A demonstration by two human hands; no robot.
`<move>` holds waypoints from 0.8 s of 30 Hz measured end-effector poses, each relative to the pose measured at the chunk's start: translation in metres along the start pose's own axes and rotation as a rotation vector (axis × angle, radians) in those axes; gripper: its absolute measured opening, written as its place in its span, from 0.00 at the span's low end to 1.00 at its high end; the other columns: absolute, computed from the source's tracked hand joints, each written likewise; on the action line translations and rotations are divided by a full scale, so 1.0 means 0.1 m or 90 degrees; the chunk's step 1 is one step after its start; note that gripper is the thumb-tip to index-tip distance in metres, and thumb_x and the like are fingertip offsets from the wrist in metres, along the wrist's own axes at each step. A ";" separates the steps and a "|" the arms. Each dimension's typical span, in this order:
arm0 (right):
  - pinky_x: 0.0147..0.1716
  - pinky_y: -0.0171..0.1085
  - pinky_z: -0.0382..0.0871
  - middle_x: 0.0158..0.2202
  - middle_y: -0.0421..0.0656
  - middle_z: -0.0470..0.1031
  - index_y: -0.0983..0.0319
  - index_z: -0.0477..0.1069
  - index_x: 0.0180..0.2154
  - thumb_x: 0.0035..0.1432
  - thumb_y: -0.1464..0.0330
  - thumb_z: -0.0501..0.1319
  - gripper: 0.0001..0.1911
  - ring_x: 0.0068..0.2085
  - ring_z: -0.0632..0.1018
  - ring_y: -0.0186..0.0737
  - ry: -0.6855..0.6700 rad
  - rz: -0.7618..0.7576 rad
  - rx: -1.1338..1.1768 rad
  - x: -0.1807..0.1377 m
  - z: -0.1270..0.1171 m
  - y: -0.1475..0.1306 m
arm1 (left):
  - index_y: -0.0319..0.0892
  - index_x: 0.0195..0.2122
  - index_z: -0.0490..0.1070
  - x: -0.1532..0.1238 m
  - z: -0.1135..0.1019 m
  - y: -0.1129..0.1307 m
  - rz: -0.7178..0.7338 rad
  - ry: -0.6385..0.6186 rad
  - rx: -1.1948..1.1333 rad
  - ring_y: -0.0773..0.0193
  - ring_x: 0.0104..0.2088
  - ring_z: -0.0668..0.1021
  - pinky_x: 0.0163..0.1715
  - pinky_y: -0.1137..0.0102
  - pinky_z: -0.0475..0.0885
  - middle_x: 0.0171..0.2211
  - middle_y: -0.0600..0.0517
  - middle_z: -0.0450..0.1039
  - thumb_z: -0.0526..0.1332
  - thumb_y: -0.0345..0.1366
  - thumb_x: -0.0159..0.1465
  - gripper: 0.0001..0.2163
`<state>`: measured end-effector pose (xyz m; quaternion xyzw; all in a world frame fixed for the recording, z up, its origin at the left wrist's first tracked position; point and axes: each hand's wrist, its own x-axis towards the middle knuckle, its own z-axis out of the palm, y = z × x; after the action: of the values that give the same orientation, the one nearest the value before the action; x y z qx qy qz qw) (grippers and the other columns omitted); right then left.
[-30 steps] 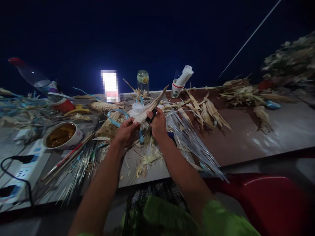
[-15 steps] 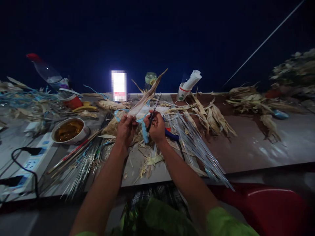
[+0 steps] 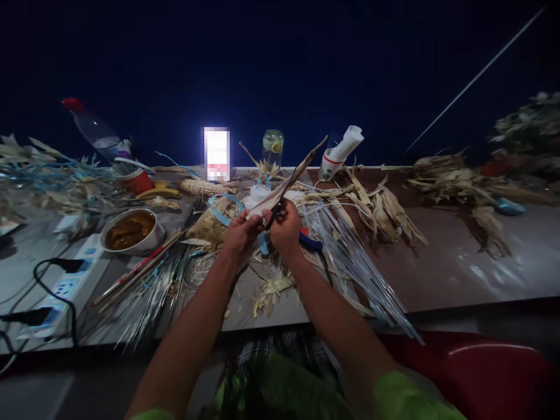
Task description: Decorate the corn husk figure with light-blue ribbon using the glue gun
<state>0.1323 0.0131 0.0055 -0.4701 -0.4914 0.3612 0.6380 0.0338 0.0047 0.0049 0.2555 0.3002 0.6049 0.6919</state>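
Observation:
My left hand (image 3: 242, 234) pinches the wide base of a dry corn husk (image 3: 280, 189), whose narrow tip points up and to the right. Close beside it, my right hand (image 3: 285, 226) is closed round the handles of dark scissors (image 3: 275, 216). The scissor blades lie along the husk; whether they are cutting into it I cannot tell. Both hands are nearly touching above the cluttered table. Behind them lie a loop of blue ribbon (image 3: 225, 210) and a white piece (image 3: 257, 195) that I cannot make out.
To the left stand a bowl of brown liquid (image 3: 131, 230) and a power strip (image 3: 72, 286). Thin wires (image 3: 153, 297) and clear rods (image 3: 367, 268) flank my arms. Corn husks (image 3: 380, 210), a paper cup (image 3: 330, 166), a jar (image 3: 273, 146) and a bright screen (image 3: 216, 153) are farther back.
My hands have come together, the left one moving right. The husk has swung right and lower, and now lies against the scissor blades. The view has shifted slightly.

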 end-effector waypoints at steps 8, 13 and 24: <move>0.24 0.29 0.65 0.28 0.37 0.69 0.61 0.64 0.44 0.47 0.65 0.63 0.20 0.25 0.69 0.28 -0.057 -0.022 0.015 -0.02 -0.01 0.03 | 0.38 0.25 0.65 0.04 -0.10 0.10 0.026 0.043 -0.084 0.77 0.19 0.68 0.26 0.77 0.69 0.21 0.58 0.67 0.67 0.30 0.49 0.09; 0.25 0.29 0.65 0.31 0.38 0.70 0.60 0.64 0.45 0.49 0.65 0.61 0.19 0.27 0.70 0.28 -0.113 -0.025 0.044 -0.03 -0.01 0.03 | 0.38 0.26 0.65 0.04 -0.11 0.15 0.027 0.058 -0.085 0.78 0.19 0.67 0.27 0.77 0.69 0.20 0.58 0.67 0.66 0.30 0.50 0.08; 0.29 0.30 0.69 0.32 0.39 0.71 0.61 0.62 0.43 0.45 0.63 0.63 0.23 0.30 0.73 0.30 -0.018 0.017 0.069 0.06 -0.03 -0.01 | 0.39 0.27 0.66 -0.03 0.01 0.04 -0.029 0.028 0.010 0.76 0.18 0.69 0.22 0.78 0.68 0.20 0.58 0.67 0.70 0.32 0.44 0.13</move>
<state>0.1372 0.0176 0.0082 -0.4365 -0.4737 0.4021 0.6507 0.0320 0.0027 0.0088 0.2401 0.3259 0.5920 0.6970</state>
